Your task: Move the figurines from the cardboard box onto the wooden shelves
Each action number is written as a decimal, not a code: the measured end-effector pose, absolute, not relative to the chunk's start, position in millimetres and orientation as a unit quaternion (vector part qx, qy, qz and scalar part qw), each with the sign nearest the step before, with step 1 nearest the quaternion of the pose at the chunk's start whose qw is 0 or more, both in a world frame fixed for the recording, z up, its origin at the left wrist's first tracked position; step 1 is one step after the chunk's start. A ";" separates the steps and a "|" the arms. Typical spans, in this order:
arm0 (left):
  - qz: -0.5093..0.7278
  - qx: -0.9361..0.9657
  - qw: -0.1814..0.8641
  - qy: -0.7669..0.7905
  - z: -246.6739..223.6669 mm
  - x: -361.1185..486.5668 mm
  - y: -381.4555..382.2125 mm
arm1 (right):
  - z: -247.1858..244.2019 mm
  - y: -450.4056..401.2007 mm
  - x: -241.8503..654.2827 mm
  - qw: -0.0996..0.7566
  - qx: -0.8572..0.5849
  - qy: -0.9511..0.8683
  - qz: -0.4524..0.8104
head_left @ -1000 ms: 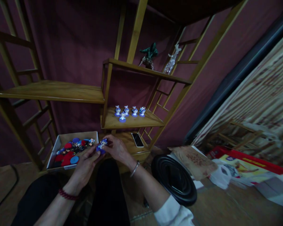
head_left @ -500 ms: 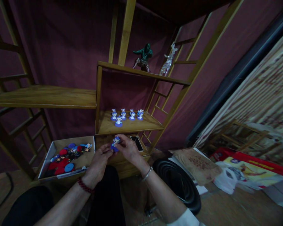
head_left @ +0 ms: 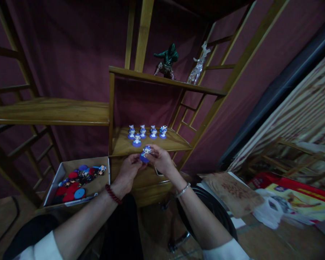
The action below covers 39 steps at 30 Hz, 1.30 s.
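A small blue-and-white figurine (head_left: 145, 154) on a round purple base is held between both hands, just in front of the low shelf. My right hand (head_left: 161, 159) pinches it from the right, thumb across its front. From the left, my left hand (head_left: 131, 168) grips the edge of its base with the fingertips. Behind it, several similar figurines stand upright on the wooden shelf (head_left: 168, 145) in a back row, and one figurine (head_left: 137, 140) stands in front of that row at the left.
An open cardboard box (head_left: 101, 186) with several red, blue and black figures sits at lower left. On the upper shelf stand a green hooded figure (head_left: 169, 59) and a clear deer figure (head_left: 199, 66). A black round stool (head_left: 213, 213) and a plastic bag (head_left: 269, 209) are at right.
Both hands have moved right and slightly up with the figurine, closer to the low shelf's front edge. My right hand now covers most of the dark phone-like object below that shelf.
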<state>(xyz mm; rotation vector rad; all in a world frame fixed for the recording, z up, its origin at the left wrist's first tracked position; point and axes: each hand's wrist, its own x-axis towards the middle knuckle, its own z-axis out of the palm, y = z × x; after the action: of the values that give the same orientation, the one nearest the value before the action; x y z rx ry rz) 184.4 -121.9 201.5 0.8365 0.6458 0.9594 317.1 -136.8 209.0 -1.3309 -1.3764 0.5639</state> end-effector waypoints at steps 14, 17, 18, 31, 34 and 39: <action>0.458 0.537 0.611 0.358 207.4 185.7 -99.7 | 227.4 -90.5 356.9 0.544 -0.600 -0.545 0.218; 0.466 0.655 0.462 0.374 200.9 180.2 -88.8 | 223.4 -79.0 366.8 0.534 -0.617 -0.542 0.201; 0.471 0.689 0.407 0.371 199.9 178.2 -85.9 | 221.4 -75.2 370.0 0.530 -0.621 -0.543 0.195; 0.359 0.819 0.171 0.413 207.3 170.8 -54.6 | 207.5 -47.6 378.4 0.489 -0.635 -0.567 0.190; 0.342 0.826 0.162 0.417 206.0 172.8 -47.4 | 209.2 -46.9 376.1 0.484 -0.636 -0.569 0.195; 0.312 0.832 0.185 0.421 210.6 178.3 -41.9 | 207.4 -44.5 376.1 0.480 -0.621 -0.587 0.198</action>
<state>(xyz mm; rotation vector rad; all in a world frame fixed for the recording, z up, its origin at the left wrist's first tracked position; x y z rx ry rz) 178.3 -41.9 210.6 2.3439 1.1868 0.8783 376.1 -44.5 207.4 -1.5150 -1.4309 0.4838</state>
